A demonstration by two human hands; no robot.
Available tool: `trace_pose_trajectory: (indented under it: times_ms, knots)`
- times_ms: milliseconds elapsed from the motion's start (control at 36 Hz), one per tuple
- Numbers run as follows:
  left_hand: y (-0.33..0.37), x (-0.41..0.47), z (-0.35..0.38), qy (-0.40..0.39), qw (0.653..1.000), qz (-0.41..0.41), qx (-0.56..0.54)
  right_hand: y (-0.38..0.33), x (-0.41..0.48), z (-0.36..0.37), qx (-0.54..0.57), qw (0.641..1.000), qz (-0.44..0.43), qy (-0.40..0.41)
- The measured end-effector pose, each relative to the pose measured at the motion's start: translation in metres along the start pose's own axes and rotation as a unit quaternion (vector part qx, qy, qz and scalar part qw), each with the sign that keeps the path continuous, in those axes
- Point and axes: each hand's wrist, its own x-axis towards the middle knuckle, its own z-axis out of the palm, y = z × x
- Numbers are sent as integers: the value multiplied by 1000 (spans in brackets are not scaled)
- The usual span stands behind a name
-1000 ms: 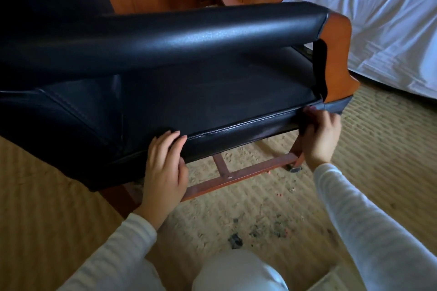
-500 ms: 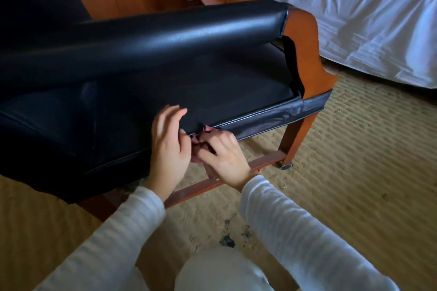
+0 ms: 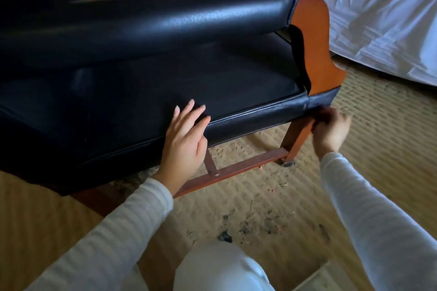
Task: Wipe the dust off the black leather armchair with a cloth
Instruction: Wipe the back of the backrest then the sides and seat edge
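My left hand (image 3: 184, 139) lies flat, grip apart, on the front edge of the black armchair (image 3: 165, 28), and I cannot tell the grip of my blurry right hand (image 3: 331, 130) at the corner, so the unseen cloth could slip and miss dust.

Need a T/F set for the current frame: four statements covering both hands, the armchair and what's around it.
1. The left hand lies flat, fingers straight, on the edge of the seat cushion. True.
2. The right hand rests on the armrest. False: it is low at the seat's front corner, beside the wooden leg, and motion-blurred.
3. A white-sheeted bed stands beyond the armchair. True.
4. The carpet is spotless. False: dark debris lies on it.
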Motion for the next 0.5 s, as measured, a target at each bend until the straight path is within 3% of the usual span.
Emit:
trace_pose_trajectory:
  times_ms: [56,111,222,306,500]
  knots:
    - [-1,-1,-1,-1,1000,12,-8,4,14,-10,64,982,172,52]
    - [-2,0,-2,-3,1000,15,-15,3,23,-16,128,965,215,76]
    - [-2,0,0,3,1000,17,-14,17,46,5,176,963,176,99]
    - [-1,0,1,5,1000,15,-19,-27,32,1,235,947,195,103]
    - [0,-1,2,6,999,9,-34,-69,-21,18,216,957,166,95]
